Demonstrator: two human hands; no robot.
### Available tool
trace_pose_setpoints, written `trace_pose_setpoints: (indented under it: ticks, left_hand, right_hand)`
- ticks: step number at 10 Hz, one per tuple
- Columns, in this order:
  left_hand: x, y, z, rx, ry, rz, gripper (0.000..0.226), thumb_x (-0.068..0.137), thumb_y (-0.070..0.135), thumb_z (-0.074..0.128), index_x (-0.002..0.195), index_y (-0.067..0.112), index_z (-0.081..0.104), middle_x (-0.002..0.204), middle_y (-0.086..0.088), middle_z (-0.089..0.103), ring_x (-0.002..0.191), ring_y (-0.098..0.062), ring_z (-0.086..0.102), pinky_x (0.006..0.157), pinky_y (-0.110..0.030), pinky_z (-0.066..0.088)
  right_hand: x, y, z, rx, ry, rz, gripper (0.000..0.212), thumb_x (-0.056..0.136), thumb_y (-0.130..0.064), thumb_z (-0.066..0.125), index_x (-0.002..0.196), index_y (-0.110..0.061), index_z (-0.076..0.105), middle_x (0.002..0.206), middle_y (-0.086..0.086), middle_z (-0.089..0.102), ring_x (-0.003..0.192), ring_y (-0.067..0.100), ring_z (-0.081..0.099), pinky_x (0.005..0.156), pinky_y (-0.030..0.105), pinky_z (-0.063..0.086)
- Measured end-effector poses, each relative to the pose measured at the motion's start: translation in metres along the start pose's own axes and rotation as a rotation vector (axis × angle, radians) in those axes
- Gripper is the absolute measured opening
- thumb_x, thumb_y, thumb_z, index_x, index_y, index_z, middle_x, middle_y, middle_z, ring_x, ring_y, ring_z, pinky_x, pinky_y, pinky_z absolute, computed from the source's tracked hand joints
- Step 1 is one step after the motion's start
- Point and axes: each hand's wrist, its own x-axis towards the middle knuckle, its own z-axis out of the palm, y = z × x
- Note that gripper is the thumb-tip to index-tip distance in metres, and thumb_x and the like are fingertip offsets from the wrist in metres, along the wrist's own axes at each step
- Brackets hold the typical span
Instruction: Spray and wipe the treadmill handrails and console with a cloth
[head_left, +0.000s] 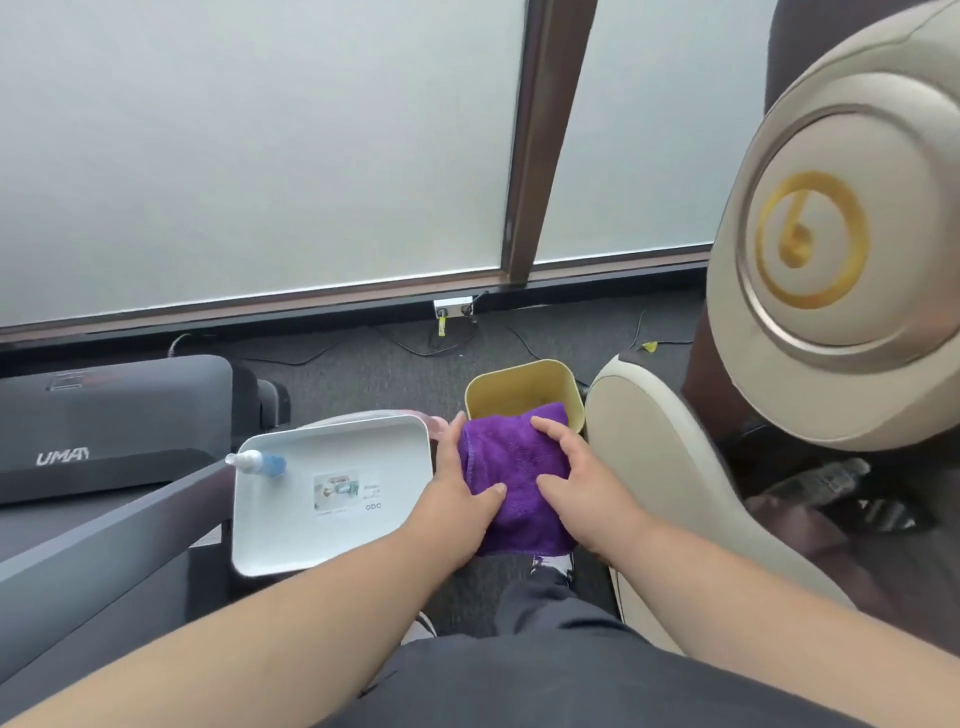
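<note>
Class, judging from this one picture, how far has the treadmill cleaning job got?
Barely begun. Done: nothing visibly sprayed or wiped. In hand: the left hand and right hand both grip the folded purple microfibre cloth in front of the yellow plastic bin. Left: the small blue spray bottle lies untouched on the white plastic tray; the grey treadmill handrail awaits wiping.

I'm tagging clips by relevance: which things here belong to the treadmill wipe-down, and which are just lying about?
For the job: purple cloth, held by left hand and right hand; spray bottle in white tray; treadmill.

Lying about: yellow bin, massage chair, floor cables.
</note>
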Motion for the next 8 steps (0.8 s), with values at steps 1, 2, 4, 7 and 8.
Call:
trace_pose_setpoints:
  ticks: [1,2,4,7,8]
  left_hand:
    - [0.037,0.007,0.029,0.137,-0.01,0.059,0.067,0.093,0.026,0.061,0.143,0.052,0.024,0.119,0.015,0.052,0.093,-0.009,0.059,0.084,-0.022,0.044]
    - [0.088,0.005,0.053,0.187,-0.01,0.096,0.044,0.094,0.022,0.059,0.13,0.043,0.048,0.12,0.009,0.057,0.108,-0.01,0.056,0.093,-0.021,0.04]
    - [0.197,-0.031,0.087,0.3,-0.012,0.081,0.051,0.091,0.024,0.06,0.136,0.039,0.041,0.129,-0.002,0.054,0.107,-0.019,0.058,0.094,-0.031,0.045]
    - [0.25,-0.092,0.085,0.528,-0.212,-0.073,0.078,0.092,0.02,0.062,0.153,0.031,0.016,0.085,-0.001,0.053,0.062,-0.007,0.05,0.043,-0.008,0.036]
    - [0.206,-0.079,0.064,0.592,-0.195,-0.121,0.076,0.093,0.022,0.06,0.153,0.029,0.014,0.091,-0.004,0.058,0.073,-0.018,0.056,0.061,-0.024,0.042]
  right_hand:
    - [0.035,0.015,-0.027,-0.126,-0.022,-0.043,0.061,0.087,-0.009,0.054,0.128,-0.054,0.048,0.136,-0.007,0.048,0.114,0.0,0.051,0.104,0.018,0.036]
    - [0.082,0.031,-0.043,-0.227,0.003,-0.071,0.059,0.091,-0.007,0.054,0.138,-0.042,0.048,0.135,-0.005,0.044,0.11,0.001,0.044,0.093,0.007,0.026]
    - [0.188,0.079,-0.028,-0.271,0.071,-0.085,0.069,0.083,-0.008,0.057,0.145,-0.034,0.042,0.14,0.006,0.041,0.12,0.012,0.045,0.096,0.015,0.028]
    - [0.257,0.17,0.003,-0.441,0.047,0.047,0.07,0.091,-0.013,0.056,0.153,-0.032,0.03,0.164,0.012,0.003,0.146,0.023,0.026,0.108,0.023,0.027]
    - [0.223,0.174,-0.002,-0.484,0.05,0.207,0.067,0.093,-0.023,0.056,0.153,-0.029,0.029,0.163,0.015,0.007,0.143,0.029,0.033,0.11,0.03,0.031]
